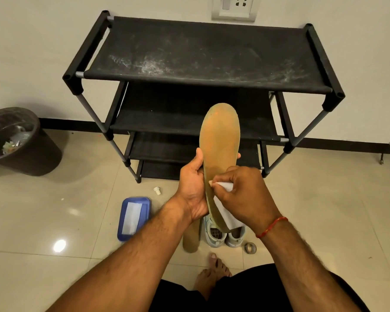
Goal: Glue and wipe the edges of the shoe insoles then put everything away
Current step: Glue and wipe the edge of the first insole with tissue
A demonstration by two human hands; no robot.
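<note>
My left hand [193, 188] grips a tan shoe insole [220, 140] by its left edge and holds it upright, toe pointing away from me. My right hand [243, 194] pinches a white glue tube [223, 207], its nozzle touching the insole's left edge near the heel. A second tan insole [190, 238] lies on the floor below my hands, beside a pair of pale sneakers [225, 235]. A small white cap [157, 190] lies on the tiles. A blue tray [144, 204] holds a white wipe [132, 218].
A black shoe rack [203, 57] with dusty fabric shelves stands against the wall ahead. A dark bin [20, 140] with rubbish sits at the left. A tape roll [250, 248] lies right of the sneakers. My bare foot [212, 273] is on the tiled floor.
</note>
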